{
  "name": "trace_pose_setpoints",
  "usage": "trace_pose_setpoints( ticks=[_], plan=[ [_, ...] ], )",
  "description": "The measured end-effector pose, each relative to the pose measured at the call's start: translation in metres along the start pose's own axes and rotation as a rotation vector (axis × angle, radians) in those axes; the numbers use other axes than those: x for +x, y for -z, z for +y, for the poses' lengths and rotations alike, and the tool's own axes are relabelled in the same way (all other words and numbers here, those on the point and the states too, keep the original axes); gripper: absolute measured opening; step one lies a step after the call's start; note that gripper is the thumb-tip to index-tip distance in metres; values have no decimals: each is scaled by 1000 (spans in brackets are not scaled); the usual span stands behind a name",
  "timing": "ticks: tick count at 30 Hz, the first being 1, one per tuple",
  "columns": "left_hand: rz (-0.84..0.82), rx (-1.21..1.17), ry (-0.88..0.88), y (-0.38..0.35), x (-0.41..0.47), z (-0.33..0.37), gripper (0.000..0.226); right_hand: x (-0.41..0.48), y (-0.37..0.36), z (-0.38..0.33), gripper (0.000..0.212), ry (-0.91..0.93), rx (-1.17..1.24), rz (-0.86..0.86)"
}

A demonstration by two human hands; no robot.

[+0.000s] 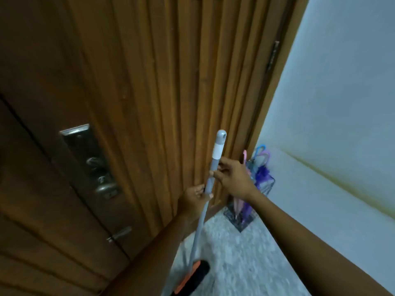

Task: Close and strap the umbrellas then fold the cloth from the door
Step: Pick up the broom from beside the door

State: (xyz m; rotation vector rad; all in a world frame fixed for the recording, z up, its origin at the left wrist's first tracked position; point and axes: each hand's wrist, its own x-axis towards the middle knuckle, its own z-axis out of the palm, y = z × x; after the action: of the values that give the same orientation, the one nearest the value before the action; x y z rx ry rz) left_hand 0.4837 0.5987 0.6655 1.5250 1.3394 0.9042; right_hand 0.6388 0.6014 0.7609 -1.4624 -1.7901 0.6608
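Door (139,82) warm brown wood with vertical ribbed grooves, left panel darker brown; door frame (284,60) lighter orange-brown. Lock plate (85,154) dull silver metal, latch (119,232) below same silver. Pole (200,227) grey, white band near the top, grey cap. Brush head (192,276) black with orange edge. Umbrellas (259,174) pink and purple, loop handles blue and purple, in a black wire basket (237,218). Floor (245,263) white-grey speckled. Wall (342,103) pale blue-white with a yellow-brown streak (342,184) running diagonally
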Motion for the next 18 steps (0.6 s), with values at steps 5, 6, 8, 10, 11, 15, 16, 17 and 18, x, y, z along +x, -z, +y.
trace_pose_setpoints(
  ticks=[5,6,8,10,11,15,16,17,18],
  plan=[
    [-217,-187,-126,-86,-9,37,17,-68,87,19,4,-158,-49,215],
    [-251,-219,-157,-104,-14,50,21,-84,109,20,4,-185,-52,272],
    [-350,-260,-198,-142,-25,79,22,-118,151,22,12,-214,-42,390],
    [-447,-267,-237,-184,-38,105,15,-154,191,22,8,-247,-41,505],
    [-489,-265,-274,-206,-46,117,9,-173,210,23,6,-261,-41,558],
    [-576,-219,-387,-289,-84,162,18,-244,280,38,7,-295,22,724],
    [-613,-192,-407,-309,-94,172,18,-262,295,44,8,-296,39,751],
    [-650,-166,-423,-330,-104,181,16,-279,311,53,9,-298,50,773],
    [-687,-148,-427,-351,-113,188,14,-298,326,62,10,-305,60,786]
  ],
)
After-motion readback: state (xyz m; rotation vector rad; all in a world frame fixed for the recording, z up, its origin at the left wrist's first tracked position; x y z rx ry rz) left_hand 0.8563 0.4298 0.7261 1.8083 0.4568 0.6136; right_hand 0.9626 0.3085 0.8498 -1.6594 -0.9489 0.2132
